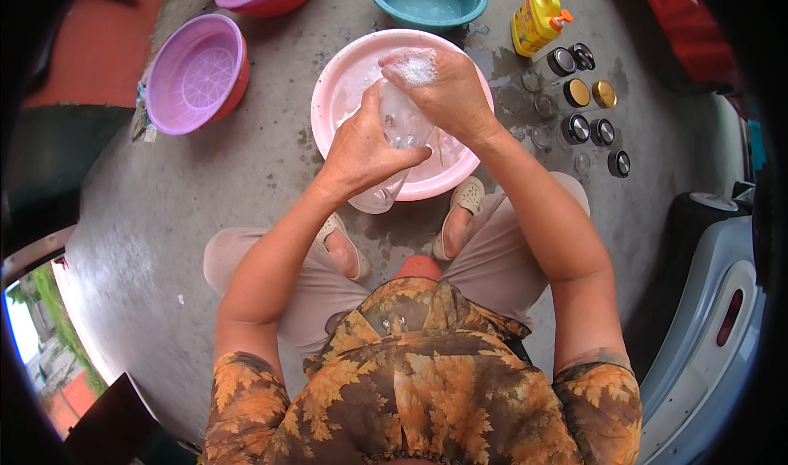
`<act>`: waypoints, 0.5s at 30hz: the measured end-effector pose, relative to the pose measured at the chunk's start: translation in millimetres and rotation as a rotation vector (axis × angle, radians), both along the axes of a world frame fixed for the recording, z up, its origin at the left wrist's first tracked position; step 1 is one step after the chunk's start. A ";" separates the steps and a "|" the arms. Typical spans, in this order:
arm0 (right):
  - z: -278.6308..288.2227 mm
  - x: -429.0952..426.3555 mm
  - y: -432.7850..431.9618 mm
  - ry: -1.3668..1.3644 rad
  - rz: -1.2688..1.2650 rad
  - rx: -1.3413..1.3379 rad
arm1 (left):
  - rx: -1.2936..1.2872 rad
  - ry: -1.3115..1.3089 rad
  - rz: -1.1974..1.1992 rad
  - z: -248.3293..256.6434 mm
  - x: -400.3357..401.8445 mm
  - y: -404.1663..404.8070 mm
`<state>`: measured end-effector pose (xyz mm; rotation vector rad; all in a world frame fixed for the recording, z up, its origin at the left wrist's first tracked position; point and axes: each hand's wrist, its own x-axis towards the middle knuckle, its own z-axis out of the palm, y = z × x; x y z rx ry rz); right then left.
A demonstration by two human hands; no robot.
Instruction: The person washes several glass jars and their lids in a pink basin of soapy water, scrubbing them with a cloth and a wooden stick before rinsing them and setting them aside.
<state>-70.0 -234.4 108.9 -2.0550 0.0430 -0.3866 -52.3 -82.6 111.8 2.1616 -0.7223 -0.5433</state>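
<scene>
A clear bottle or jar (403,117) is held tilted over a pink plastic basin (425,189). My left hand (369,145) wraps around its side, thumb across the front. At its upper end is my right hand (440,89), with white suds on the fingers; whether it grips the rim or only touches it is hard to tell. Soapy water lies in the basin, along with a thin stick-like thing (439,147). The clear bottle's lower end (375,199) reaches past the near rim, towards my feet.
Beyond the basin stands a teal basin (428,0). Purple basins (197,74) are at the left. A yellow detergent jug (535,22) with an orange pump stands at the right, near several lidded clear bottles (577,129). A vehicle part (702,342) is at far right.
</scene>
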 end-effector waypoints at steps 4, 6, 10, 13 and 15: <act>12.9 -1.6 -7.0 0.072 0.083 0.493 | -0.582 1.377 -0.056 -0.4 10.1 11.2; 11.7 -3.3 -4.9 0.013 0.082 0.439 | -0.607 1.302 -0.071 -7.7 6.5 9.2; -5.9 -2.8 -1.4 -0.021 -0.032 0.008 | -0.220 0.558 0.016 -0.8 -2.8 -5.5; -22.7 -3.0 6.1 -0.074 -0.059 -0.122 | -0.041 0.044 0.037 -3.2 -6.7 -12.1; -17.9 -2.0 -4.3 0.046 -0.039 -0.052 | -0.009 0.272 0.032 2.0 -2.0 -10.7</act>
